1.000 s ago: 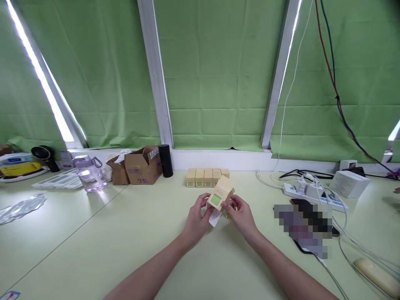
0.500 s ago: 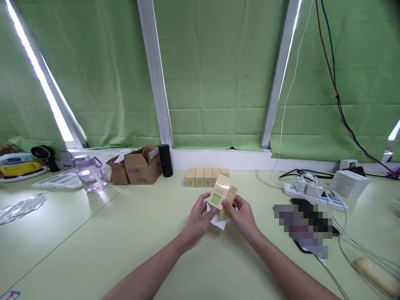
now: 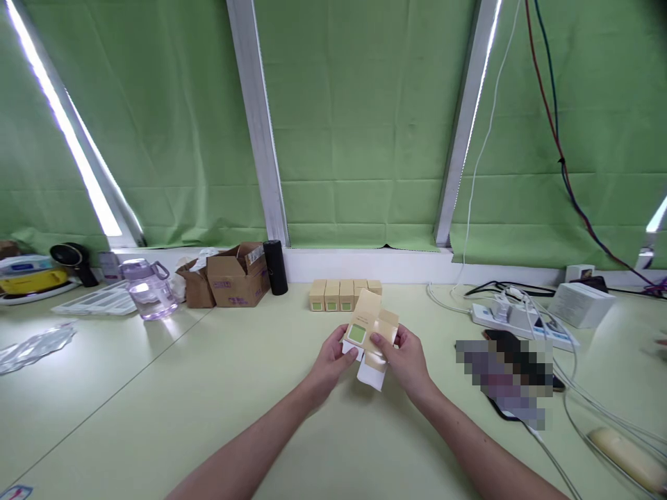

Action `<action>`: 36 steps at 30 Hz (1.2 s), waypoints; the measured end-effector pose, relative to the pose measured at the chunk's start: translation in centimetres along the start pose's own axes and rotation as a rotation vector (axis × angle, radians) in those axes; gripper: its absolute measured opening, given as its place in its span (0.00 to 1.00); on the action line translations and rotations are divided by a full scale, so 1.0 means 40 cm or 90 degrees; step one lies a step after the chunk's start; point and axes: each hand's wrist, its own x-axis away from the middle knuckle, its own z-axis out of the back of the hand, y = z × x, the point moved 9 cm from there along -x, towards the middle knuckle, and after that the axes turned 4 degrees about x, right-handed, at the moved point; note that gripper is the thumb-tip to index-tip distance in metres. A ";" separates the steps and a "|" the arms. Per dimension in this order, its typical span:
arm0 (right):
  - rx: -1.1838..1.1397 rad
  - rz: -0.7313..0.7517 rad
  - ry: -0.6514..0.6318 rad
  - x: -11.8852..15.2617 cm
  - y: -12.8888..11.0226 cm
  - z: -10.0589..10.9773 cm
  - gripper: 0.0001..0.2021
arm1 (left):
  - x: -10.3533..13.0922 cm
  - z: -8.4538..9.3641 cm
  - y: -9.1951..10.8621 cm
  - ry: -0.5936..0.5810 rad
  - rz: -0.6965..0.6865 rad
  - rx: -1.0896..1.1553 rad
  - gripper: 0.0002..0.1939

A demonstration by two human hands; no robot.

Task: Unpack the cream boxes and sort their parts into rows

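Note:
Between my two hands is a small cream cardboard box (image 3: 367, 321) with a green square on its front. Its flaps stick out at top and bottom, and the white inside of the lower ones shows. My left hand (image 3: 332, 354) pinches its left edge, thumb in front and fingers behind. On the right side, my right hand (image 3: 406, 354) grips it with the thumb pressed on the front face. Just beyond, a row of several similar closed boxes (image 3: 332, 296) stands on the pale table (image 3: 250, 389).
At the back left are an open brown carton (image 3: 237, 281), a black cylinder (image 3: 275, 268) and a lilac water bottle (image 3: 150, 290). Rightward lie a power strip (image 3: 526, 326) with cables, a white box (image 3: 582, 304), phones (image 3: 526, 361) and a beige mouse-like object (image 3: 628, 458). Someone's fingers show at the right edge.
The box in my hands has flattened and spread, its side panel swinging out to the right and its lower flaps opening downward. Fingers of another person have appeared at the right edge.

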 end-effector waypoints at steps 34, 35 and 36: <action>0.161 0.061 0.091 -0.106 0.137 0.114 0.13 | 0.113 -0.004 0.227 0.258 -0.730 -0.965 0.16; 0.164 0.060 0.092 -0.108 0.140 0.115 0.14 | 0.102 0.017 0.227 0.280 -0.695 -0.941 0.15; 0.167 0.059 0.093 -0.109 0.142 0.116 0.14 | 0.090 0.046 0.228 0.316 -0.648 -0.909 0.13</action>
